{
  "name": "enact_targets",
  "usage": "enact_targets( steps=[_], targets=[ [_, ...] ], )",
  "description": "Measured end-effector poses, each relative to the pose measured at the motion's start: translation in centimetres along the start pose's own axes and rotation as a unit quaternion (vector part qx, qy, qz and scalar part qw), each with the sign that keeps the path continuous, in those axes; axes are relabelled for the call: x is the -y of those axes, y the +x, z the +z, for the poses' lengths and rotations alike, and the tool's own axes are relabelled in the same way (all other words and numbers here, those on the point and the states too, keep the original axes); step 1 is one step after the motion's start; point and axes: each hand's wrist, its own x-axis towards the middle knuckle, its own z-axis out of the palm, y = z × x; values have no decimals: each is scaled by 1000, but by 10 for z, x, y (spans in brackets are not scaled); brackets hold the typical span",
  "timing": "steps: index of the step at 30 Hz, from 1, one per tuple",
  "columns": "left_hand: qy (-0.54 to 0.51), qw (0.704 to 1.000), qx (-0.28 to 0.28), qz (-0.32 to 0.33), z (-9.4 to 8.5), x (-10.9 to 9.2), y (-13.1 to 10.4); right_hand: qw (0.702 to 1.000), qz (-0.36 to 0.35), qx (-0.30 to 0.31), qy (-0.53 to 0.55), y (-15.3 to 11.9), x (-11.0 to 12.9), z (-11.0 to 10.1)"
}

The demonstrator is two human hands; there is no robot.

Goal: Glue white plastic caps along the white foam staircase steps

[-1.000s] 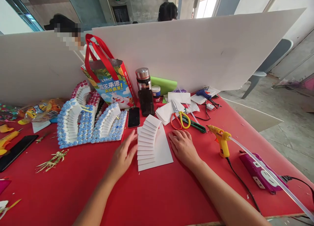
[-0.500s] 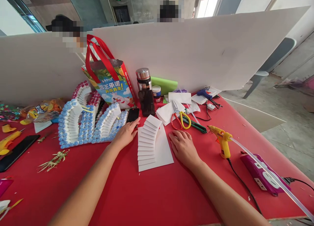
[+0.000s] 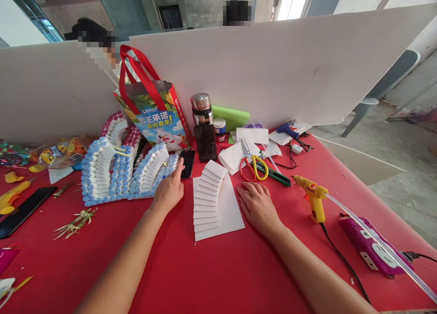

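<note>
My left hand reaches over the red table with its index finger stretched out at the left edge of a black phone; it holds nothing. Flat on the tabletop lies my right hand, open, just right of a white sheet. On that sheet stands a curved stair of white folded strips. To the left are white models edged with blue tips. Beyond my right hand lie scissors with one red and one yellow handle, and a green utility knife.
A yellow glue gun with a long clear stick rests at right by a purple power strip. Behind stand a bottle, a second phone and a shopping bag. A white board borders the back; people are beyond it.
My left hand has drawn back slightly toward me and left, its index finger now extended while the others curl, uncovering more of the phone. My right hand stays resting.
</note>
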Motion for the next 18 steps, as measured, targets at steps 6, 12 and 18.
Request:
enact_targets(
  steps=[6, 12, 18],
  targets=[
    [-139, 979, -151, -14, -11, -31, -32, 1000, 3, -9, 20, 1, 1, -5],
    [-157, 976, -95, 114, -2, -76, -93, 999, 8, -32, 29, 2, 4, -6],
    [-95, 986, -23, 139, 12, -85, -99, 999, 18, -23, 19, 1, 2, -5]
  ],
)
